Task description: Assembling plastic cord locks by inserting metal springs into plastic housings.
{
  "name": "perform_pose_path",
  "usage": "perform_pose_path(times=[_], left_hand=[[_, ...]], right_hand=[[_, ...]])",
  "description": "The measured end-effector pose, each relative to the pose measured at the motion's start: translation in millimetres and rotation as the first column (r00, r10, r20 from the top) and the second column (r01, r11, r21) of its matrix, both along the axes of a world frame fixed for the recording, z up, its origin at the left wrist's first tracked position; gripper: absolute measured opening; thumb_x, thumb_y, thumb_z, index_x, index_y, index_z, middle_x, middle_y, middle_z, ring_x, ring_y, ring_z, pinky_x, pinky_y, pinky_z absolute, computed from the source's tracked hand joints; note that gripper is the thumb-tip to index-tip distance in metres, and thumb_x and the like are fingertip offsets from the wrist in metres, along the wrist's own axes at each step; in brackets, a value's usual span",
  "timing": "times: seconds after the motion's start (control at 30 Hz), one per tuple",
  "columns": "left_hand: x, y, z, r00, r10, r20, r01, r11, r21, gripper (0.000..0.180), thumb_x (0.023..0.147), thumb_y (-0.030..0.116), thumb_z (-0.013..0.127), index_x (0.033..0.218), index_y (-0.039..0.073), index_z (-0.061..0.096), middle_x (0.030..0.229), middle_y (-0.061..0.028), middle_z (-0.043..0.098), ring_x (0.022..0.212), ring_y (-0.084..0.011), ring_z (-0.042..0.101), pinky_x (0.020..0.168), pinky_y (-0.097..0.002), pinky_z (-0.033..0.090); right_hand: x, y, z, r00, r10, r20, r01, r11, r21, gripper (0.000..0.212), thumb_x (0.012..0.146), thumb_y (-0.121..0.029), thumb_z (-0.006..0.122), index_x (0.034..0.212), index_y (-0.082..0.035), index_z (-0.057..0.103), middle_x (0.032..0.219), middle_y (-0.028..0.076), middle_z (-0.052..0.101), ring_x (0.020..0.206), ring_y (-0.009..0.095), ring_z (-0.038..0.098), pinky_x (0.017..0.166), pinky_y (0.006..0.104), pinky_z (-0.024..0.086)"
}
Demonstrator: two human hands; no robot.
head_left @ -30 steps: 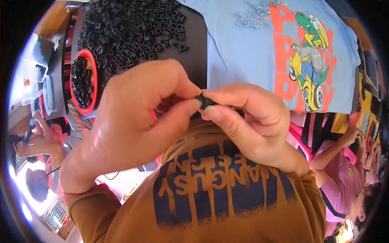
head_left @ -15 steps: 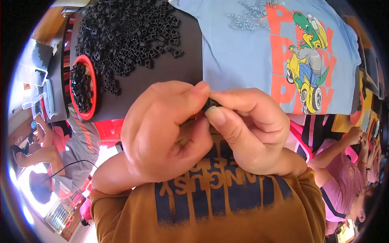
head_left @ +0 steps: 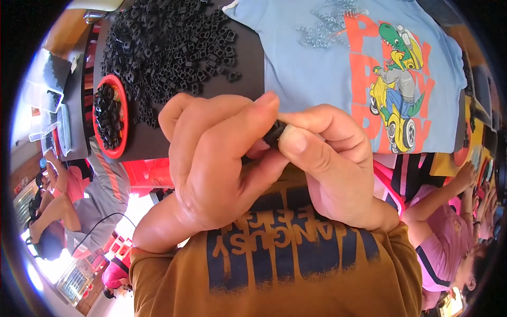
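Note:
Between my two hands, over my chest, is a small black plastic part (head_left: 274,134), mostly hidden by my fingers. My left hand (head_left: 211,158) grips one side of it with thumb and fingertips. My right hand (head_left: 332,158) pinches the other side between thumb and forefinger. On the dark table beyond lies a big heap of small black plastic parts (head_left: 169,47) with openings in them. A red-rimmed round tray (head_left: 125,119) at the left holds more black pieces. Small shiny metal pieces (head_left: 322,26), perhaps springs or screws, lie on a blue T-shirt.
The blue T-shirt (head_left: 306,74), printed with a cartoon dinosaur on a scooter, is spread over the table's right half. A bare strip of dark table (head_left: 248,92) shows beside the heap. Other people sit at left and right; one at right wears a pink shirt (head_left: 441,232).
My hands have shifted slightly, still joined at the black part. The left fingers are lifted and a little more spread, and more of the part shows.

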State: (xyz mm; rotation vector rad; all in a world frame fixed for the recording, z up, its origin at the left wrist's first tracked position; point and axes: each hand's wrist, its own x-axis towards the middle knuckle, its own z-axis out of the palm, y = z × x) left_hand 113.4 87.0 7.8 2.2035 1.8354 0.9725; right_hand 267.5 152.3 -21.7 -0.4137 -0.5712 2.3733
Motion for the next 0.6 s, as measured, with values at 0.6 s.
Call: perform_pose_path(times=[0.6], left_hand=[[-5,12,0,0.958,0.015,-0.287,0.041,0.981,0.189,0.045,0.065,0.009,0.078,0.105,-0.001,0.061,0.089,-0.0086,0.056,0.070,-0.0229,0.053,0.062,-0.0353,0.042]], right_hand=[[-6,4,4,0.994,-0.008,-0.113,-0.002,0.996,-0.086,0.011,0.089,-0.005,0.059,0.099,0.000,0.059,0.095,0.009,0.066,0.087,0.012,0.061,0.077,0.0254,0.048]])
